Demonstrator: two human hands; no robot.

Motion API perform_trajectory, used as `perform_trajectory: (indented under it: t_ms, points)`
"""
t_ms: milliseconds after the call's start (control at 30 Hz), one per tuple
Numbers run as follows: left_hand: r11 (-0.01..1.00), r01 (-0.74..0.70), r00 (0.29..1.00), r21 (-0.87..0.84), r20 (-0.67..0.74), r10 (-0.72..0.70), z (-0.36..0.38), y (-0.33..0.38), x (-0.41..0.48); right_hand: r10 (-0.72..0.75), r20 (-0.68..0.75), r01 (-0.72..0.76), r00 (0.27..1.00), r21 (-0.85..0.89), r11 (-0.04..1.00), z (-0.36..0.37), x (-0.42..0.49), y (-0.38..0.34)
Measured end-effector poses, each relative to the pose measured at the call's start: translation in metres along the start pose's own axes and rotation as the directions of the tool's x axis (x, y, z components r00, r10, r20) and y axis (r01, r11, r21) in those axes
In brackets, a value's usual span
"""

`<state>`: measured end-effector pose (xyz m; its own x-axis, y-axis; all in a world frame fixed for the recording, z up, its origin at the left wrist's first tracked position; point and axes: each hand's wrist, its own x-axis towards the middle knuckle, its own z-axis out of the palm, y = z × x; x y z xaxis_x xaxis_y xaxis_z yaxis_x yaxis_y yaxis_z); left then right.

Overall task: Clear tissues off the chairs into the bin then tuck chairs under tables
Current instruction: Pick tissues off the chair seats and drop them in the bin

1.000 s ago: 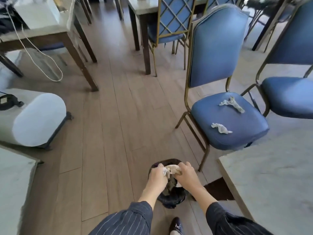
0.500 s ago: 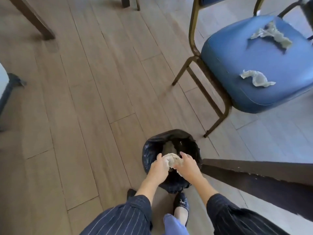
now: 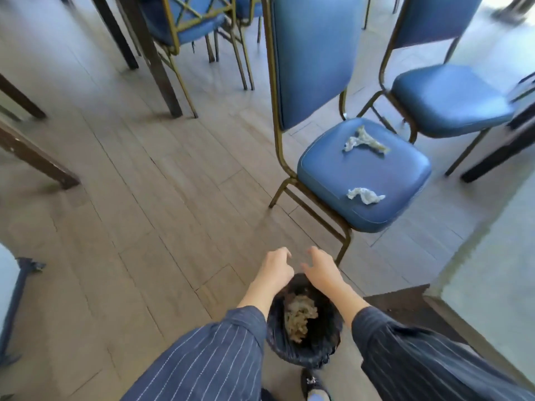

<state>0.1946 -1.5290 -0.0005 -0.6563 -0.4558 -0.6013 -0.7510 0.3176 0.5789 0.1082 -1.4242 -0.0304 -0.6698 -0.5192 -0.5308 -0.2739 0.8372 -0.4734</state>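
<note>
A small bin lined with a black bag stands on the floor just in front of my feet, with crumpled tissues inside. My left hand and my right hand hover over its far rim, fingers apart and holding nothing. Ahead to the right stands a blue padded chair with a gold frame. On its seat lie two crumpled tissues: the far tissue and the near tissue.
A second blue chair stands behind the first, at the right. A pale table top fills the lower right corner. Dark table legs and more blue chairs stand at the back left on wooden flooring.
Both hands held a wad of tissue over the bin; now the wad lies in the bin and both hands are open. The view has lifted back toward the chairs.
</note>
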Motion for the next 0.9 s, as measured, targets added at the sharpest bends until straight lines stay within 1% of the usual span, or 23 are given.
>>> perform_trajectory:
  t_ms: [100,200,300,400,467,567,667,733,800,900]
  points:
    - [0.995,-0.098,0.993,0.036,-0.056,0.100,-0.050,0.060,0.015,-0.036,-0.105,0.038,0.994,0.016,0.999,-0.061,0.018,-0.034]
    - [0.975,-0.198,0.972,0.105,-0.106,0.209,-0.083,0.112,0.040,-0.018,-0.239,0.029,0.971,0.043,0.999,-0.116,0.039,-0.048]
    - [0.942,-0.287,0.950,0.174,-0.075,0.304,-0.098,0.150,0.076,0.062,-0.354,-0.019,0.933,0.122,0.992,-0.153,0.065,-0.044]
    - [0.901,-0.362,0.927,0.238,-0.012,0.376,-0.102,0.179,0.124,0.176,-0.403,-0.120,0.898,0.162,0.980,-0.173,0.099,-0.028]
    - [0.856,-0.421,0.902,0.302,0.037,0.431,-0.097,0.199,0.168,0.238,-0.426,-0.173,0.873,0.187,0.967,-0.177,0.129,-0.012]
    - [0.773,-0.504,0.858,0.384,0.124,0.498,-0.078,0.228,0.246,0.338,-0.454,-0.234,0.824,0.270,0.934,-0.167,0.179,0.017]
    - [0.698,-0.575,0.813,0.428,0.205,0.544,-0.051,0.255,0.316,0.468,-0.457,-0.359,0.756,0.308,0.881,-0.140,0.217,0.045]
    - [0.647,-0.628,0.774,0.431,0.268,0.573,-0.033,0.272,0.353,0.545,-0.458,-0.411,0.702,0.363,0.836,-0.121,0.234,0.055]
    - [0.613,-0.670,0.740,0.418,0.320,0.591,-0.017,0.288,0.385,0.570,-0.492,-0.414,0.658,0.396,0.820,-0.107,0.249,0.059]
    - [0.576,-0.696,0.718,0.430,0.386,0.579,0.004,0.304,0.422,0.568,-0.587,-0.379,0.576,0.424,0.823,-0.093,0.261,0.063]
